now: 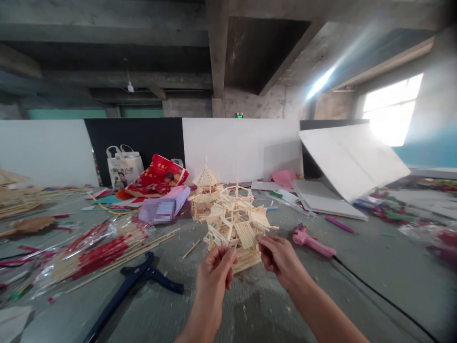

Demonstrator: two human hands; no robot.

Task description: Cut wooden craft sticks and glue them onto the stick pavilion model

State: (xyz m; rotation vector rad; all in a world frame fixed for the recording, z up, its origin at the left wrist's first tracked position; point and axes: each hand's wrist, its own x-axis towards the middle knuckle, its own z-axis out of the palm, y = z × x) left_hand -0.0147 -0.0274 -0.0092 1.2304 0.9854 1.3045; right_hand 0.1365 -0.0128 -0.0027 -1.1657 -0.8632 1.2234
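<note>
A small tower model [235, 224] built of thin wooden sticks is held up above the grey floor, in the middle of the view. My left hand [214, 274] pinches its lower left edge with the fingers curled in. My right hand [278, 257] grips its lower right side, thumb and fingers closed on the sticks. A second stick model with a pointed roof [204, 190] stands on the floor just behind it.
Blue-handled cutters [143, 278] lie at the lower left. A pink glue gun [312, 242] with a black cord lies to the right. Packets of wooden sticks [96, 252], a red bag [157, 177], a white tote [123, 169] and leaning white boards [350, 159] surround the spot.
</note>
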